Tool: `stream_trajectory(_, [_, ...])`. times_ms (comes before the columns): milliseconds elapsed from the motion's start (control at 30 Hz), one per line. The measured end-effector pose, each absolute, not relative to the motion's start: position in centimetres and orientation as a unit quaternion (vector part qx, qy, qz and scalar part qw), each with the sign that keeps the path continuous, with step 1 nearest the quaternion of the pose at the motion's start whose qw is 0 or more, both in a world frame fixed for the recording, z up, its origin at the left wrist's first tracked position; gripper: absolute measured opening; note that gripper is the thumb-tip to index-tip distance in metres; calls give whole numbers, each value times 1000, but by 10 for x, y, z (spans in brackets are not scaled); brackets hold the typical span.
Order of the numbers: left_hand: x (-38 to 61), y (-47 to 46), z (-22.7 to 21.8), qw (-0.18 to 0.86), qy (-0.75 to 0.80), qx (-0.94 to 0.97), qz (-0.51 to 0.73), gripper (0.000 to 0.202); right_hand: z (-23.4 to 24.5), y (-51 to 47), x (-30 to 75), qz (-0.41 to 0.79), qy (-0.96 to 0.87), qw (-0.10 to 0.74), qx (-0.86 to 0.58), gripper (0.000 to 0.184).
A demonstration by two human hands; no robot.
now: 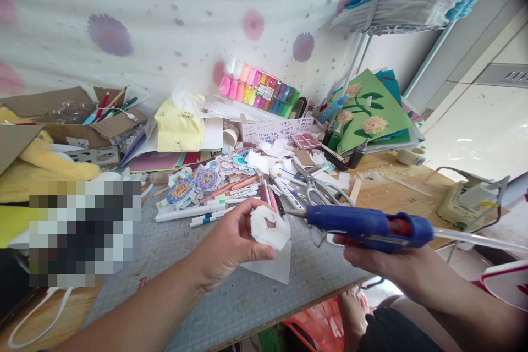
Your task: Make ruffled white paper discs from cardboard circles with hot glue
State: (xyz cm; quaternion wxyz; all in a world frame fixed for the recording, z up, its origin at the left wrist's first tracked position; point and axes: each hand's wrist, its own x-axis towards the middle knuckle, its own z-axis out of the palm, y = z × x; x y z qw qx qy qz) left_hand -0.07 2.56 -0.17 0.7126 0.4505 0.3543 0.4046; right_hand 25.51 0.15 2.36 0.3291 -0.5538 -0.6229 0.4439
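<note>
left hand [229, 247]: closed in a pinch. thumb and fingertips clamp a white paper ring [270, 228] by its left edge and hold it above the grey cutting mat [247, 300], near the middle of the mat's front half. the ring is crinkled, with a hole in its centre, and faces up and to the right. a thin translucent sheet [275, 267] hangs below it, down toward the mat; whether the sheet is joined to the ring cannot be told.

right hand [381, 261]: wrapped shut around the grip of a blue glue gun [371, 226], held level from below. the metal nozzle points left and ends just beside the ring's right edge; contact cannot be confirmed. a clear glue stick [478, 239] projects from the rear of the gun to the right. the trigger finger is hidden under the body.

surroundings: directly behind the nozzle lie scissors [319, 190], and left of them a loose row of markers [214, 210] at the mat's far edge. round printed paper medallions [206, 179] sit behind the markers. further back stand a yellow tissue pack [177, 124], a tray of coloured clay sticks [258, 88] and a green card with paper flowers [371, 110]. a power strip [460, 204] rests on the bare wood at the right.
</note>
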Motion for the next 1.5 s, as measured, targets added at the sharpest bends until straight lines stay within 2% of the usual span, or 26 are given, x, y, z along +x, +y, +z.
stream_trajectory(100, [-2,23,-1,732,294,417,452,55,21,2,263,502,-567,354,-549,14])
stream_trajectory(233, [-3,19,0,760,232,398,459,51,15,4,265,552,-552,308,-543,9])
stream_trajectory(467, [-4,19,1,768,210,414,442,55,12,8,260,567,-590,228,-528,19])
stream_trajectory(867, [-7,20,6,707,263,495,431,54,16,9,249,595,-545,253,-533,20])
stream_trajectory(1033, [-6,19,7,711,274,498,414,53,15,11,248,600,-546,241,-533,21])
stream_trajectory(1267, [-8,19,6,726,251,509,390,56,8,15,252,669,-538,216,-466,22])
stream_trajectory(1500, [-8,19,8,742,218,484,410,53,10,13,269,652,-541,239,-474,20])
